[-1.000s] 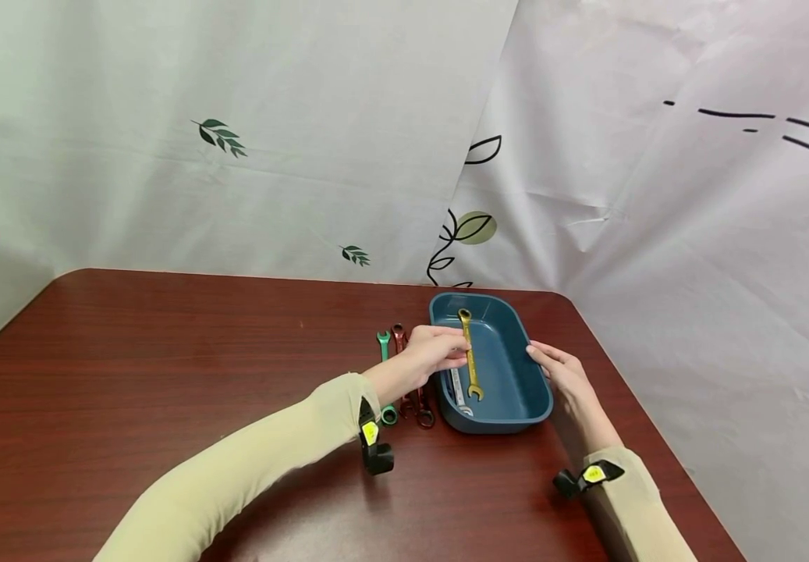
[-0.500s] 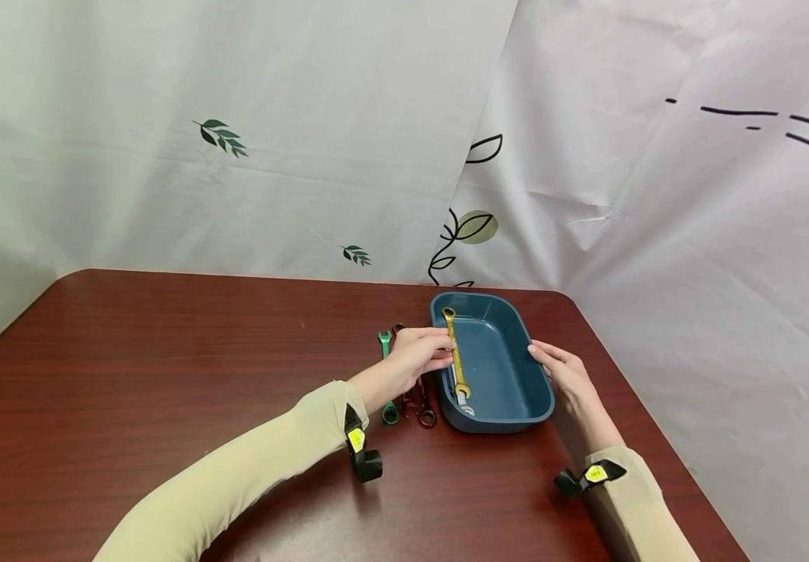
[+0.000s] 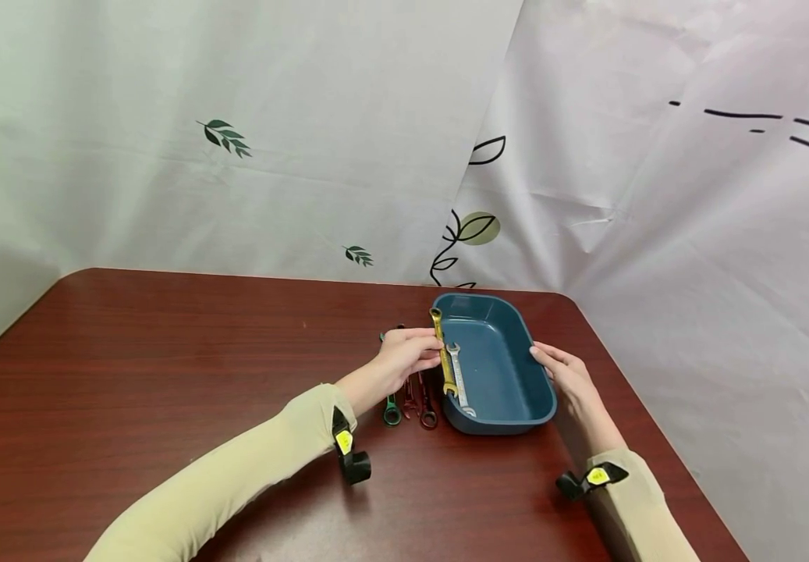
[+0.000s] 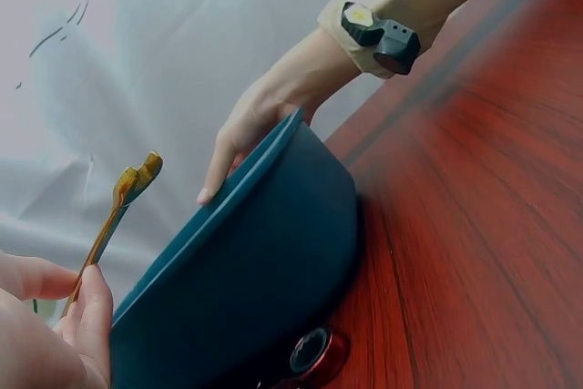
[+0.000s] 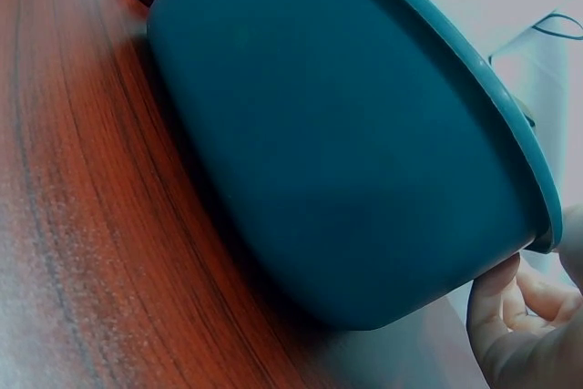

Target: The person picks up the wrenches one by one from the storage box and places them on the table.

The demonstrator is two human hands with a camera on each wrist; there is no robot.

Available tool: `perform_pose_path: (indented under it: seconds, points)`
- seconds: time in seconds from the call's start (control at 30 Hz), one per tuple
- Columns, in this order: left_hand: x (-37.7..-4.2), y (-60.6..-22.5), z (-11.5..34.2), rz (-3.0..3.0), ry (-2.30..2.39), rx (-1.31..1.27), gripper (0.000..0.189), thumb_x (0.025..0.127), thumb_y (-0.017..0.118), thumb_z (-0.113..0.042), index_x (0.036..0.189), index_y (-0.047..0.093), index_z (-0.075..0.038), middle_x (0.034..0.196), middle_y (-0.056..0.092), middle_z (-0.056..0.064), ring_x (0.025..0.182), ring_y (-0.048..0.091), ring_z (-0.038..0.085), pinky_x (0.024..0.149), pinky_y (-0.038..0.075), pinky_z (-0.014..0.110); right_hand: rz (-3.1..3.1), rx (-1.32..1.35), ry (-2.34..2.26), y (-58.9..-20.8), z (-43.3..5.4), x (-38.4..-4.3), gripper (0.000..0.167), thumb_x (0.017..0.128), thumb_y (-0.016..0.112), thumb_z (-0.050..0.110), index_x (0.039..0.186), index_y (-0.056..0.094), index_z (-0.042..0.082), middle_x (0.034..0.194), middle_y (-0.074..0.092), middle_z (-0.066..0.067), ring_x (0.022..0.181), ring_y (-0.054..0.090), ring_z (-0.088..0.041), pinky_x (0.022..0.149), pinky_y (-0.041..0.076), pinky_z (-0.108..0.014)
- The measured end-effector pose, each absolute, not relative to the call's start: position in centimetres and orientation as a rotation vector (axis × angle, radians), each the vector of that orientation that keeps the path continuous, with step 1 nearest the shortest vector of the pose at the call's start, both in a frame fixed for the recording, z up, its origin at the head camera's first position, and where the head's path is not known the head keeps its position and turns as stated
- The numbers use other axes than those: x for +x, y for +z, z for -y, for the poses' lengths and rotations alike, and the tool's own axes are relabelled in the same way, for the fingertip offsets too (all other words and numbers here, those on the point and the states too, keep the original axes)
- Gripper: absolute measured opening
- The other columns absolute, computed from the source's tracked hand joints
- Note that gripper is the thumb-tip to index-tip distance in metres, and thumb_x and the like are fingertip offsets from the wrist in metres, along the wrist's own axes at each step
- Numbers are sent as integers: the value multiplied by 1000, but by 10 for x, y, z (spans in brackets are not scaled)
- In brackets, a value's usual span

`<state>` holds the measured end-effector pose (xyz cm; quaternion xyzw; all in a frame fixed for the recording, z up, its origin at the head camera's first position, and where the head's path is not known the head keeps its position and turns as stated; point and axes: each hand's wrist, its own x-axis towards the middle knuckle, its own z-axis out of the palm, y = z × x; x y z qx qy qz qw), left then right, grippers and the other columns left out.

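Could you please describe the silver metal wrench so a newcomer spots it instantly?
On the dark-red wood-grained table, find the blue oblong tray. Inside it, right of the golden metal wrench pinched by the left hand, lies the silver metal wrench, the only silver one visible.

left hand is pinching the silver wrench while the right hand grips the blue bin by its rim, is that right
Not quite: the left hand is pinching the gold wrench, as the head view shows; the silver wrench is inside the blue bin. The right hand does grip the bin by its rim.
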<state>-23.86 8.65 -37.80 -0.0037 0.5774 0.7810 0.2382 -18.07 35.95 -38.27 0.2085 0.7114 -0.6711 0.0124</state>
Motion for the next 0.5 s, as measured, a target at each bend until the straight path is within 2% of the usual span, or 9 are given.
perform_pose_path:
  seconds: [0.1, 0.3, 0.37, 0.5]
  points:
    - [-240, -379, -83, -1587, 2154, -35, 39, 87, 62, 2, 125, 61, 3, 115, 66, 23, 64, 63, 4, 64, 59, 16, -2232, 647, -2086, -383, -360, -181, 67, 92, 65, 29, 147, 36, 2, 89, 64, 18, 81, 65, 2, 71, 56, -16]
    - [-244, -384, -74, -1595, 2180, -77, 39, 86, 63, 3, 124, 61, 4, 91, 68, 9, 63, 62, 6, 62, 59, 17, -2252, 636, -2067, -384, -360, -181, 66, 92, 65, 30, 146, 38, 3, 89, 63, 19, 81, 64, 2, 71, 56, -16]
    - [-245, -386, -71, -1605, 2183, -83, 39, 86, 63, 3, 125, 60, 5, 93, 68, 10, 64, 62, 6, 63, 59, 17, -2247, 643, -2073, -384, -360, -181, 63, 92, 65, 30, 145, 40, 4, 89, 64, 18, 80, 65, 2, 71, 57, -16]
    - [-248, -389, -64, -1628, 2180, -103, 40, 87, 62, 3, 126, 59, 5, 108, 67, 19, 67, 62, 6, 67, 60, 18, -2253, 648, -2070, -384, -360, -181, 63, 92, 65, 29, 144, 41, 4, 87, 65, 18, 78, 65, 1, 70, 57, -16]
